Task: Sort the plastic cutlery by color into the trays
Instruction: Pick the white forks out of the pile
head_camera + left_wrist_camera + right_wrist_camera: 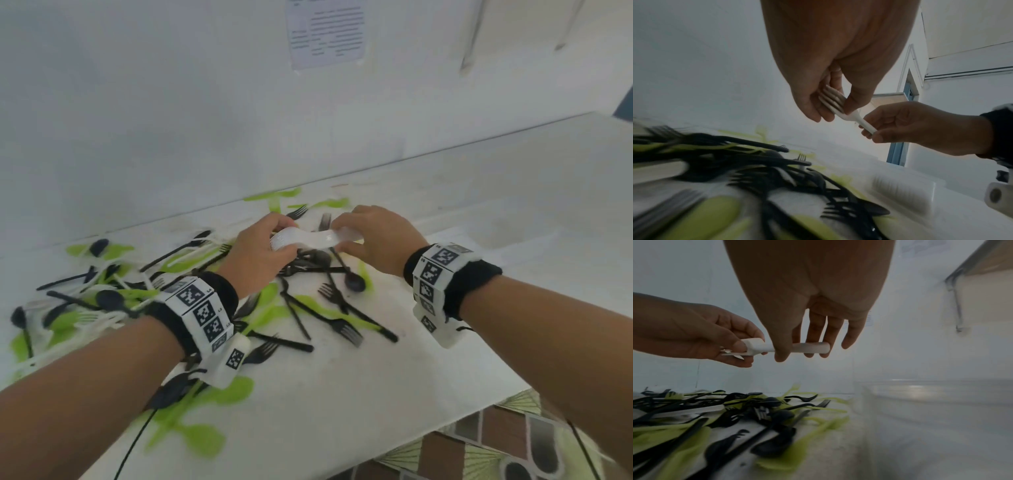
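White forks (310, 240) pinched btwn left hand (260, 253) & right hand (373, 240).

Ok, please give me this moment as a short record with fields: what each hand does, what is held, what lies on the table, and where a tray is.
held item: white forks, a small stack, above the pile
left hand: grips the tine end
right hand: pinches the handle end
pile: black, green and white cutlery, mixed, unsorted, on the white table
tray: clear tray to the right of the pile; contents cannot be told
sorting state: most pieces not yet sorted
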Demonstrator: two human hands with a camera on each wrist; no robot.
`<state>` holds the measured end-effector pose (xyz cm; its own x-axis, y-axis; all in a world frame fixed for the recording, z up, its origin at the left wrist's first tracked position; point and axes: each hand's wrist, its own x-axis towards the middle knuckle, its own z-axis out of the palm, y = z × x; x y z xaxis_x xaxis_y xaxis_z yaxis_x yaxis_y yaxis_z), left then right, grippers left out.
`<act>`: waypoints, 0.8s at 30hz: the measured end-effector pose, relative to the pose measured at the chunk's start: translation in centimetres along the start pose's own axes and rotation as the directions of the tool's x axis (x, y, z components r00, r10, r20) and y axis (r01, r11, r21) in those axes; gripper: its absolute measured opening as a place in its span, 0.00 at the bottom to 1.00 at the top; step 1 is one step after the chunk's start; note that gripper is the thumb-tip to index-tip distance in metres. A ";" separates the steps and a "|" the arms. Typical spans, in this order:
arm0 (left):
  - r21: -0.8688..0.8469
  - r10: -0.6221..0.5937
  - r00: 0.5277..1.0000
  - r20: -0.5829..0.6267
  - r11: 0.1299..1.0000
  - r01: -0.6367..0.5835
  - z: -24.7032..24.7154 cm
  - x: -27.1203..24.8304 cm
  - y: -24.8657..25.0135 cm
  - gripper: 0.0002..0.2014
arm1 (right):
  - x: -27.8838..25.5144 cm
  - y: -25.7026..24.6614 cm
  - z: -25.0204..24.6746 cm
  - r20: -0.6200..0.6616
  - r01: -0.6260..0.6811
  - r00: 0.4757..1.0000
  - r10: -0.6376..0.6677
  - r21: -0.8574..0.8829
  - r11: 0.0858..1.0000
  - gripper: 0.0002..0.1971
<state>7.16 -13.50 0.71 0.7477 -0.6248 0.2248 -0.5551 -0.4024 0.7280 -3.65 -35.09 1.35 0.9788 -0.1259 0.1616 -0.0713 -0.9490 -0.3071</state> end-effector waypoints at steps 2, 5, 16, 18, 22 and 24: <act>0.010 0.003 1.000 0.007 1.000 -0.003 2.3 1.4 1.8 0.13 | -0.5 3.0 -1.4 0.004 -0.007 1.000 0.007 0.014 1.000 0.17; 0.029 -0.016 1.000 0.026 0.999 0.015 5.1 3.6 4.0 0.14 | -0.8 6.9 -3.0 -0.010 -0.016 1.000 0.017 0.018 1.000 0.18; 0.012 -0.003 1.000 0.024 1.000 0.003 11.6 12.3 6.3 0.14 | 2.1 16.3 -4.8 -0.031 -0.072 0.997 0.074 0.056 0.996 0.19; 0.011 0.019 1.000 0.024 1.000 -0.020 12.3 14.2 6.5 0.13 | 3.1 17.7 -5.5 -0.016 -0.088 0.996 0.089 0.035 0.995 0.19; 0.075 0.051 0.998 0.034 0.996 -0.054 13.8 17.8 6.3 0.13 | 5.5 20.1 -6.7 0.029 -0.127 0.992 0.126 0.003 0.992 0.19; 0.159 0.030 0.999 0.041 0.987 -0.036 14.3 19.6 5.7 0.13 | 6.9 21.2 -7.2 0.061 -0.131 0.989 0.132 -0.005 0.991 0.19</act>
<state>13.45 -37.61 -0.05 0.7150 -0.6637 0.2198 -0.6329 -0.4808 0.6068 0.19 -58.13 2.73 0.9708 -0.2318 0.0625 -0.2003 -0.9255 -0.3214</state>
